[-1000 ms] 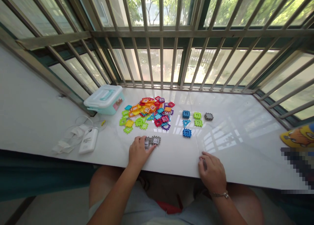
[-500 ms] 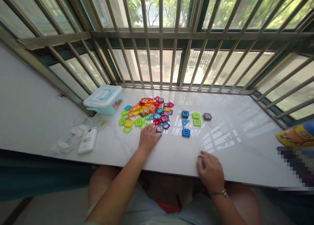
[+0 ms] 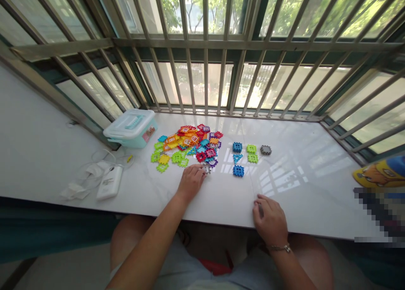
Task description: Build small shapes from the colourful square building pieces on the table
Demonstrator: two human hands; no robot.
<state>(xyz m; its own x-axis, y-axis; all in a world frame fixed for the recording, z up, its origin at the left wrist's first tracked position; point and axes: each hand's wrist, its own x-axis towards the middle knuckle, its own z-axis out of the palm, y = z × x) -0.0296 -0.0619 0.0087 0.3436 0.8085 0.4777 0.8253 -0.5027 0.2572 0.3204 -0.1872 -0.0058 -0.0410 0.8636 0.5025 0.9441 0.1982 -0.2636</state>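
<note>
At the near edge of a heap of colourful plastic interlocking pieces (image 3: 186, 142), my left hand (image 3: 191, 181) has its fingers closed on a grey window-shaped interlocking piece (image 3: 206, 169). My right hand (image 3: 271, 220) rests by the table's front edge with its fingers curled. A dark patch shows between its thumb and fingers, and I cannot make out whether it is an object or shadow. Between the heap and the right side lie blue pieces (image 3: 238, 171), a blue triangle (image 3: 237, 158), green square pieces (image 3: 252, 158) and a grey toothed piece (image 3: 266, 149).
A lidded pale-green box (image 3: 131, 127) stands at the back left. In front of it lie a white power bank (image 3: 109, 183) and loose white cables. A yellow and blue item (image 3: 379, 172) is at the right edge. Metal window bars rise behind the white table (image 3: 218, 201).
My left hand's thumb and fingers have come together at the grey window piece, which now looks slightly tilted. My right hand keeps its pose. The view has shifted slightly.
</note>
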